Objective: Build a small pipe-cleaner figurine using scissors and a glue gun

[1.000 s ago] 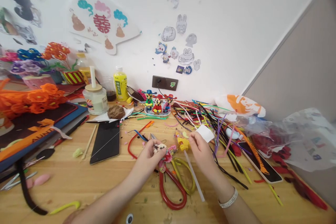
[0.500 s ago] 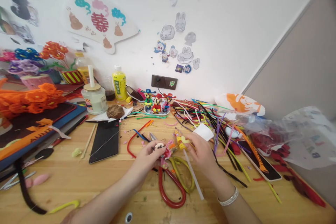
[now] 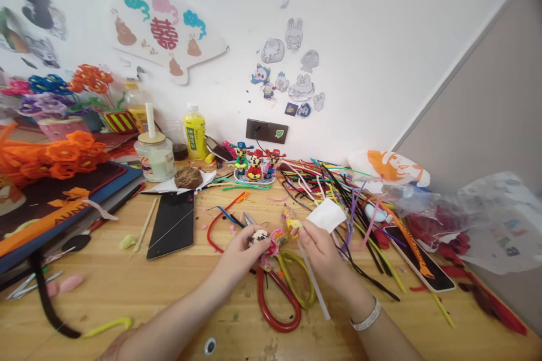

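My left hand is closed around a small figurine with a pale head and a pink and red body; the fingers cover part of it. To the right of it, my right hand pinches a small pale yellow piece, whose kind I cannot make out. Just behind these fingertips is a yellow tool with a pointed tip, partly covered. A translucent white stick slants from it toward me. Under both hands lie scissors with a red handle loop and an olive-yellow one.
Three finished figurines stand on a small tray at the back. Fuzzy craft stems are heaped at the right, near a white card and a phone. A black tablet or phone lies left, beside a candle jar.
My right hand has shifted slightly left, its fingers closing over the yellow piece and hiding more of it. My left hand keeps its grip on the figurine. The view has shifted slightly.
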Demonstrator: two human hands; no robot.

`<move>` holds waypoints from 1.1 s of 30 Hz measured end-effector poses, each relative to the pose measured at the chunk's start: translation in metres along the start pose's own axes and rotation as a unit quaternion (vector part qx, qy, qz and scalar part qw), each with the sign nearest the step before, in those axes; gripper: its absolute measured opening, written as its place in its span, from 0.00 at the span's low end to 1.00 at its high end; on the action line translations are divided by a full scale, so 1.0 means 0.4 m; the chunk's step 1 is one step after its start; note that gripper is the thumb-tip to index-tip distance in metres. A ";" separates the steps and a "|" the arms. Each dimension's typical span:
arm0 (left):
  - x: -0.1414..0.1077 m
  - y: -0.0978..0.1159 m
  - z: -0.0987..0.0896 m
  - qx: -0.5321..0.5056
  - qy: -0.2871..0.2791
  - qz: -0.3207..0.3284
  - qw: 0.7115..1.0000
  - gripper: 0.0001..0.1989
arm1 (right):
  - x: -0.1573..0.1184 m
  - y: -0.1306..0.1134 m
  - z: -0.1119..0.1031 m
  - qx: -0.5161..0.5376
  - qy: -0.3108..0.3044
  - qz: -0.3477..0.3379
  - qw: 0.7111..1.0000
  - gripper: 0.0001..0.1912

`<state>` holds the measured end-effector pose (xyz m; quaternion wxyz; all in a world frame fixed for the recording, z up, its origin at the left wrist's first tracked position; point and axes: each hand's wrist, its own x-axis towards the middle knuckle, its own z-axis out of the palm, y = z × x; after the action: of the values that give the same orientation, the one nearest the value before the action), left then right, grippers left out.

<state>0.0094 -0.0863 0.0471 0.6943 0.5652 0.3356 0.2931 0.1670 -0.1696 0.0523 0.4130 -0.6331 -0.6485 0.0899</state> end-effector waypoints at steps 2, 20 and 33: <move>0.000 0.000 -0.001 0.017 -0.003 0.019 1.000 0.09 | 0.000 0.000 0.004 0.059 0.008 0.028 0.998 0.10; 0.000 -0.005 -0.002 0.037 -0.045 -0.006 0.998 0.10 | 0.001 0.007 0.017 -0.001 -0.060 0.001 0.998 0.12; -0.006 0.004 0.002 0.030 -0.053 -0.017 0.998 0.08 | 0.000 0.015 0.025 -0.044 -0.049 -0.030 0.997 0.15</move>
<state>0.0087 -0.0883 0.0489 0.6989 0.5943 0.3168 0.2409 0.1651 -0.1646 0.0418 0.3548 -0.6259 -0.6900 0.0800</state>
